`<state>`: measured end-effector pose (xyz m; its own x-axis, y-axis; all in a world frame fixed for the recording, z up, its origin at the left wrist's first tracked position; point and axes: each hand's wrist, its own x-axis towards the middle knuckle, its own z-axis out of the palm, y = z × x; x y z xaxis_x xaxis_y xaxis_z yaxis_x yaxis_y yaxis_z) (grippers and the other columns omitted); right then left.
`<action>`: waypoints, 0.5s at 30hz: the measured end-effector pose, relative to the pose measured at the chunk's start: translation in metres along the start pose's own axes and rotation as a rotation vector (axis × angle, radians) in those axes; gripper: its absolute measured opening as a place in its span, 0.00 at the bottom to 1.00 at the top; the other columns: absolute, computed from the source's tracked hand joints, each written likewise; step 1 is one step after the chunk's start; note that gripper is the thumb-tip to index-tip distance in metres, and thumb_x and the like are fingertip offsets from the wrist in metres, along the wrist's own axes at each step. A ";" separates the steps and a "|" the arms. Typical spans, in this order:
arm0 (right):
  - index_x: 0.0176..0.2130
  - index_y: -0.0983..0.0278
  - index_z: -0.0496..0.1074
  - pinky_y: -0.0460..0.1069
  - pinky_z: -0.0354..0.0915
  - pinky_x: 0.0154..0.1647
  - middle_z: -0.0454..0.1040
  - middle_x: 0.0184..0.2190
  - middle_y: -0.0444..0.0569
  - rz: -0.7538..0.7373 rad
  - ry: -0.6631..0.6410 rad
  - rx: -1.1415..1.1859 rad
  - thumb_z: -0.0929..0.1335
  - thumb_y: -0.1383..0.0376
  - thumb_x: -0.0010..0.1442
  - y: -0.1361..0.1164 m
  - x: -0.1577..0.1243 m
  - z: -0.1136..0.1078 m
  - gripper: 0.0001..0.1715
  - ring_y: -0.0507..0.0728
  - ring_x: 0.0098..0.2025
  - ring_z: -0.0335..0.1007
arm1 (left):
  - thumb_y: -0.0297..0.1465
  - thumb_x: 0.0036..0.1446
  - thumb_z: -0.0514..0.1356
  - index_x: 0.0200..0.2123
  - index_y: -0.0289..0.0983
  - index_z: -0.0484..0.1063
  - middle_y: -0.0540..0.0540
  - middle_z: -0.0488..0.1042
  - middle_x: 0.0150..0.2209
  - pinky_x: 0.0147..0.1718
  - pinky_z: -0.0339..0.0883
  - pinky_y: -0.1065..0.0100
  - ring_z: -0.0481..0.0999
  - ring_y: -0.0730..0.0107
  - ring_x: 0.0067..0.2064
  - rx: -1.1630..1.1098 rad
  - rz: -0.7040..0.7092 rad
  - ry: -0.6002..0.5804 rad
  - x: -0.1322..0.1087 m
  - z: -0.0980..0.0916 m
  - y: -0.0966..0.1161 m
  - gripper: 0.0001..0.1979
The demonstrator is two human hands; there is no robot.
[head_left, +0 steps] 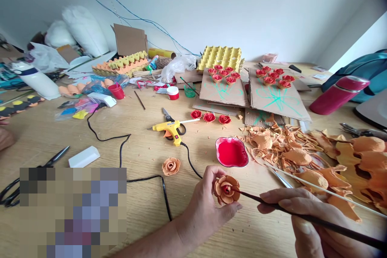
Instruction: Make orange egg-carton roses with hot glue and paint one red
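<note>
Bench point(142, 213) of pale wood, viewed from above and strewn with craft materials. Lower centre: the left hand point(208, 205) is closed around an orange paper rose point(226, 189), thumb and fingers pinching its outer petals and holding it just above the surface. Lower right: the right hand point(311, 238) grips a thin dark brush point(329, 226) in a pen hold. The brush tip appears to touch the rose's red-stained centre, though the contact is too small to confirm.

Just above the rose stands a dish of red paint point(231, 152). To the left of the dish lies a second, unpainted rose point(171, 166). Centre: a yellow glue gun point(169, 129) with its black cable, and three red roses point(209, 117) in a row. Right: a heap of orange carton scraps point(302, 149). Upper centre: cardboard panels point(281, 98) bearing further red roses, and a yellow egg tray point(220, 56) behind them. Far left edge: part of another person's hand point(4, 138).
</note>
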<state>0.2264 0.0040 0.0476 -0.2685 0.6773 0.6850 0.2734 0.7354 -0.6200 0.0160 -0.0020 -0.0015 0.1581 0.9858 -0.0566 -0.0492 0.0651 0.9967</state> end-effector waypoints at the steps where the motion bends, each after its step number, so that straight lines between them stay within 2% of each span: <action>1: 0.44 0.61 0.77 0.49 0.81 0.28 0.86 0.34 0.53 -0.001 0.021 0.018 0.67 0.63 0.72 -0.002 0.002 0.002 0.08 0.60 0.29 0.86 | 0.29 0.49 0.72 0.44 0.41 0.62 0.45 0.79 0.43 0.43 0.71 0.65 0.78 0.65 0.42 0.003 0.001 0.003 0.000 0.000 0.001 0.24; 3: 0.44 0.61 0.78 0.50 0.82 0.27 0.86 0.34 0.53 0.004 0.023 0.046 0.69 0.62 0.71 -0.003 0.003 0.004 0.08 0.61 0.29 0.86 | 0.29 0.49 0.72 0.45 0.41 0.62 0.45 0.79 0.44 0.45 0.71 0.65 0.78 0.64 0.43 0.031 0.014 0.018 -0.001 0.000 0.002 0.25; 5: 0.46 0.61 0.78 0.51 0.83 0.29 0.87 0.36 0.54 0.001 -0.038 0.055 0.71 0.65 0.68 -0.002 0.000 0.003 0.06 0.63 0.31 0.87 | 0.29 0.49 0.73 0.49 0.40 0.64 0.45 0.79 0.44 0.46 0.70 0.64 0.78 0.63 0.44 0.066 0.028 0.034 -0.001 0.000 0.003 0.27; 8: 0.50 0.63 0.76 0.52 0.84 0.34 0.87 0.41 0.57 -0.009 -0.154 0.042 0.70 0.72 0.66 0.004 -0.008 -0.002 0.13 0.64 0.37 0.88 | 0.28 0.50 0.73 0.53 0.40 0.66 0.45 0.79 0.44 0.47 0.70 0.65 0.78 0.62 0.44 0.101 0.040 0.024 0.000 0.000 0.002 0.29; 11: 0.53 0.63 0.74 0.52 0.84 0.37 0.86 0.44 0.58 -0.017 -0.203 0.025 0.69 0.74 0.66 0.011 -0.016 -0.005 0.17 0.64 0.42 0.88 | 0.27 0.50 0.72 0.49 0.39 0.68 0.45 0.79 0.44 0.45 0.70 0.66 0.78 0.64 0.43 0.109 0.057 0.003 0.001 -0.001 -0.001 0.24; 15: 0.55 0.62 0.74 0.51 0.84 0.39 0.86 0.45 0.58 -0.040 -0.265 0.017 0.70 0.73 0.67 0.016 -0.020 -0.005 0.18 0.63 0.43 0.88 | 0.25 0.50 0.71 0.45 0.39 0.69 0.46 0.79 0.43 0.43 0.70 0.67 0.77 0.66 0.41 0.139 0.062 0.021 0.001 0.000 -0.003 0.21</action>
<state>0.2407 0.0022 0.0256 -0.5115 0.6283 0.5863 0.2429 0.7601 -0.6027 0.0163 -0.0009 -0.0049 0.1386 0.9903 0.0051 0.0794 -0.0163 0.9967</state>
